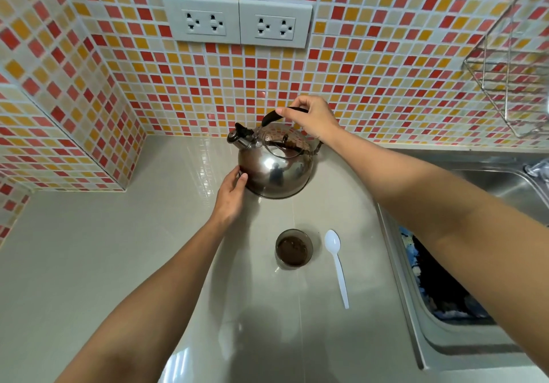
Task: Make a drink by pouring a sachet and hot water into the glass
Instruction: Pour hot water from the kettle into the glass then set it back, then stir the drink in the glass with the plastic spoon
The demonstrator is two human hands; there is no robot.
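A shiny steel kettle [277,168] with a black handle and a spout pointing left stands on the beige counter [118,263] near the tiled back wall. My right hand [312,116] grips the black handle from above. My left hand [233,194] rests flat against the kettle's lower left side, fingers spread. Nearer to me, a small glass [294,249] stands upright on the counter with dark brown powder or liquid in its bottom. A white plastic spoon [337,263] lies just right of the glass, bowl pointing away from me. No sachet is in view.
A steel sink [490,186] sits to the right, with a dark blue cloth or bag [436,287] in it. A wire rack [511,85] hangs on the tiled wall at upper right. Two double sockets [237,23] are on the wall above the kettle.
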